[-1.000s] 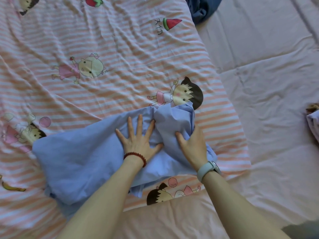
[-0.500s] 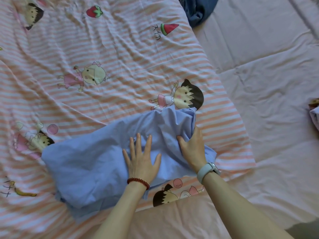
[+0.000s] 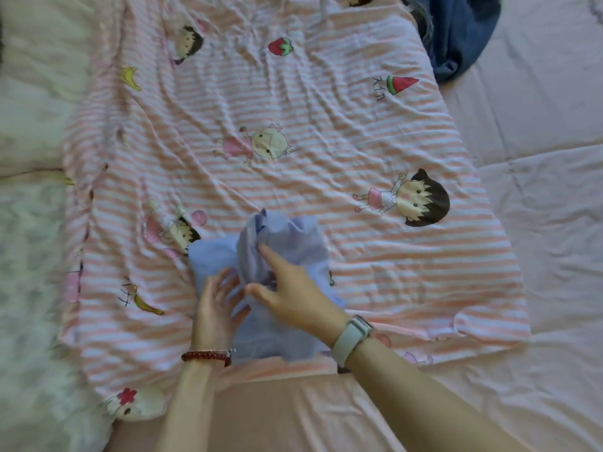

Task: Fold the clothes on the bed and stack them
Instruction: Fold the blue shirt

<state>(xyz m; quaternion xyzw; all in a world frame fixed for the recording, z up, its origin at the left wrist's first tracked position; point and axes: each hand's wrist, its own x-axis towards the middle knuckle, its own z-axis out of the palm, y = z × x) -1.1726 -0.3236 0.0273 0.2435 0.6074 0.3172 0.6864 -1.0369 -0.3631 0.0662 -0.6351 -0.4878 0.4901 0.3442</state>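
Blue shirt (image 3: 293, 243) bunched lower centre on striped sheet (image 3: 326, 125); left hand (image 3: 217, 305) flat, fingers straight; right hand (image 3: 290, 293) pinching fold.

From my feed: the crumpled cotton garment (image 3: 287, 243) mid-frame is plain pale blue. Under it the thin blanket (image 3: 293, 109) has pink and white stripes with cartoon kids, a red strawberry and yellow bananas. Dark blue denim bundle (image 3: 456, 34) upper right, plain pale pink quilted sheet (image 3: 538, 223) right, dark red bead bracelet (image 3: 205, 356), grey-white watch band (image 3: 350, 337).
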